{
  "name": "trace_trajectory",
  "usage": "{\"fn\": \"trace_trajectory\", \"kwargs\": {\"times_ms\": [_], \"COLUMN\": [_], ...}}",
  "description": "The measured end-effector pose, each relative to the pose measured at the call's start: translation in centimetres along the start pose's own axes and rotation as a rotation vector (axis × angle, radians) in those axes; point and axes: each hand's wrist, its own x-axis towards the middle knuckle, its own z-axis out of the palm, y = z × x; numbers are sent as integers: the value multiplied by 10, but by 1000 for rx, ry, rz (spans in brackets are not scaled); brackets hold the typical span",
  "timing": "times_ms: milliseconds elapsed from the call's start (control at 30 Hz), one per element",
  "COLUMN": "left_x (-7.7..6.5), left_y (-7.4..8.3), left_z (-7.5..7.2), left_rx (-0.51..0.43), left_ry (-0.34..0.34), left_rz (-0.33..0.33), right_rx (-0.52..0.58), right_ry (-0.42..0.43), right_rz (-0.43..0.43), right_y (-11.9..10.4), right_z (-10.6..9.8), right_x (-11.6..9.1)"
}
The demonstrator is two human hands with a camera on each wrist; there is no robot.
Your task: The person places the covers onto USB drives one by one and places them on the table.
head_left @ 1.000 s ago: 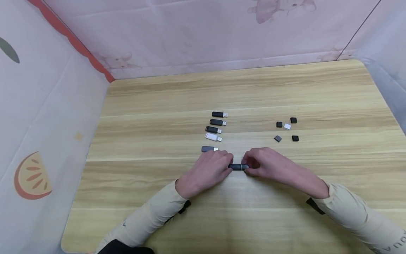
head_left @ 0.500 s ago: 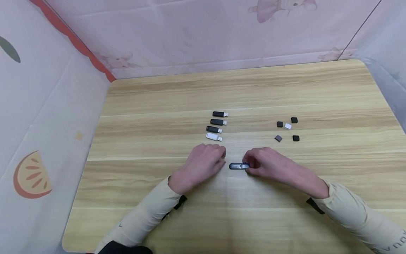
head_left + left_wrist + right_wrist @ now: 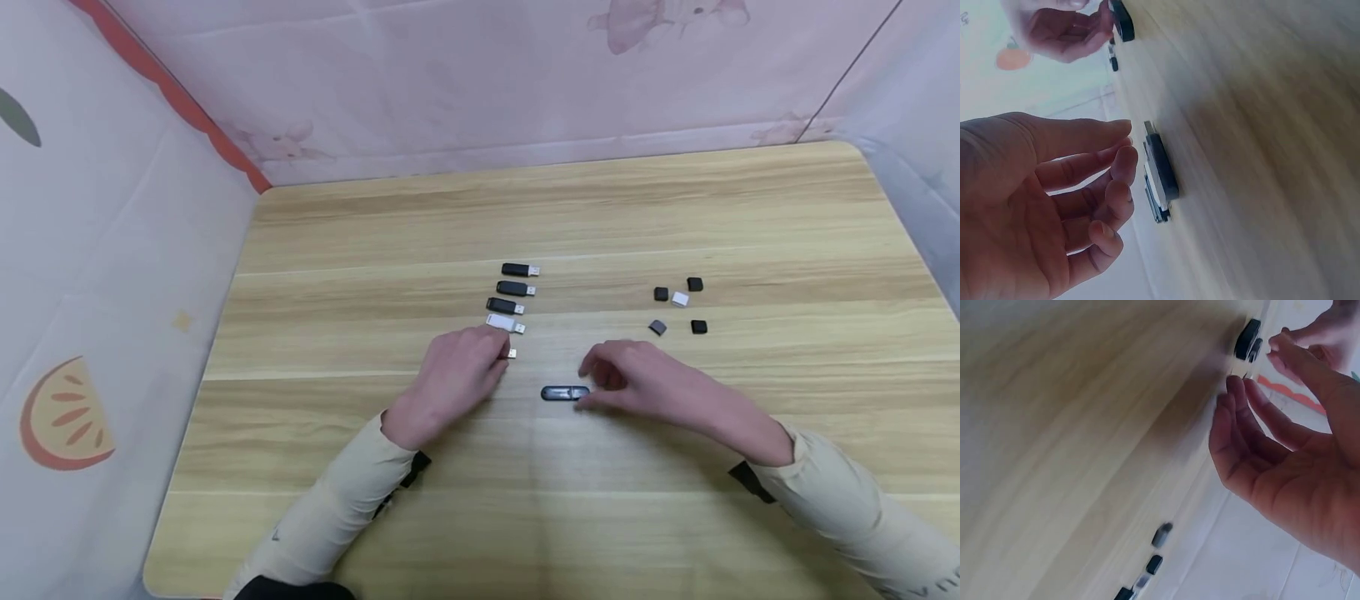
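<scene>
My left hand point(image 3: 453, 375) hovers over the grey USB stick, whose metal plug point(image 3: 512, 354) alone shows past the fingers in the head view. In the left wrist view its fingers are loosely bent beside that dark stick point(image 3: 1163, 165), apart from it and holding nothing. A dark USB stick point(image 3: 558, 392) with its cap on lies flat between the two hands. Around the capped end, my right hand point(image 3: 641, 379) has thumb and fingers spread apart, gripping nothing. The right wrist view shows these fingers point(image 3: 1235, 419) off the stick.
Beyond the left hand, a white USB stick point(image 3: 501, 322) and three black ones point(image 3: 501, 306) form a column, plugs facing right. Several loose caps lie at the right, among them a white cap point(image 3: 679, 298) and a grey cap point(image 3: 657, 327). A fabric wall point(image 3: 450, 100) stands behind the wooden table point(image 3: 360, 292).
My left hand has let go of the capped USB stick and moved left to the grey one. My right hand has loosened off the cap, its fingers now spread wider.
</scene>
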Motion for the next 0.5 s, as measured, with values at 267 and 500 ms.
{"fn": "trace_trajectory", "kwargs": {"times_ms": [267,500], "left_x": [0,0], "left_y": [-11,-16], "left_z": [-4,-4], "left_rx": [-30,-34], "left_ry": [-56,-113], "left_rz": [-82,-133], "right_rx": [-63,-108], "right_ry": [116,163], "right_rz": [33,120], "right_y": [19,44], "right_z": [-20,-41], "right_x": [-8,-16]}}
